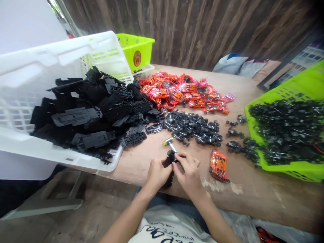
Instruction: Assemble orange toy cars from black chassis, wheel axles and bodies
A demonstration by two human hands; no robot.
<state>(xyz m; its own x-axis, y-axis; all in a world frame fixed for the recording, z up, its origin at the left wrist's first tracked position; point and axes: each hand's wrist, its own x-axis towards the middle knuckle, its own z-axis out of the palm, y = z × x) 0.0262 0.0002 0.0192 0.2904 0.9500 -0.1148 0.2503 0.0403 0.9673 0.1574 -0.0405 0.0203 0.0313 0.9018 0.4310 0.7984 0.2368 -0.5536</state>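
Close to the table's front edge, my left hand [157, 173] is closed around a black plastic toy car chassis [168, 181], which stands on end and is partly covered by my fingers. At its upper end, my right hand [188, 171] pinches a small black wheel axle [171, 154]; whether the axle is seated in the chassis is hidden. Just beyond my fingers lies a small hammer [172, 145] with a yellow head end. An orange toy car [219, 165] rests on the table to the right of my right hand.
At left, a tipped white basket [111, 165] spills black chassis [93, 140]. Further back are orange car shells [187, 89]; loose wheel axles [193, 126] lie before them. A lime-green basket [291, 170] of wheel axles stands right, another green basket [141, 50] behind.
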